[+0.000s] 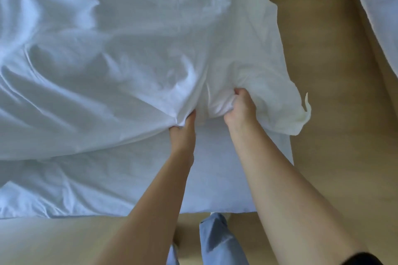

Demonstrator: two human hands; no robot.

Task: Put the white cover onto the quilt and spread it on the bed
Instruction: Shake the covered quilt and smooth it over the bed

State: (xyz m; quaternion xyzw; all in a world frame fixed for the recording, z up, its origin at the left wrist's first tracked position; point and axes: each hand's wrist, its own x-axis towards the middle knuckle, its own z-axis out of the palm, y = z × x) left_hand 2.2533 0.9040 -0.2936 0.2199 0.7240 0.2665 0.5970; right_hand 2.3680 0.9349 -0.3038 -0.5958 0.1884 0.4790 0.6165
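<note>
Gripping the white cover (129,60) close to the near right corner of the bed (43,214), both hands were clamped on cloth. The left hand (183,131) had its fingers curled into a gathered fold, tips buried in the fabric. Just beside it, the right hand (239,107) was closed in a fist round a thicker wad.

The cover lay crumpled and deeply creased across most of the bed. Its right corner drooped over the bed's right edge above the wooden floor (333,114), with a thin tie (307,103) sticking up from it. Along the near edge a flatter white layer (215,168) showed beneath; whether that was the quilt or a sheet could not be told, nor whether any quilt already sat inside the cover.

By the look of it, the job was mid-way at best. The cover was on the bed but neither smooth nor squared to the edges, so pulling it taut and spreading it flat was left to do.
</note>
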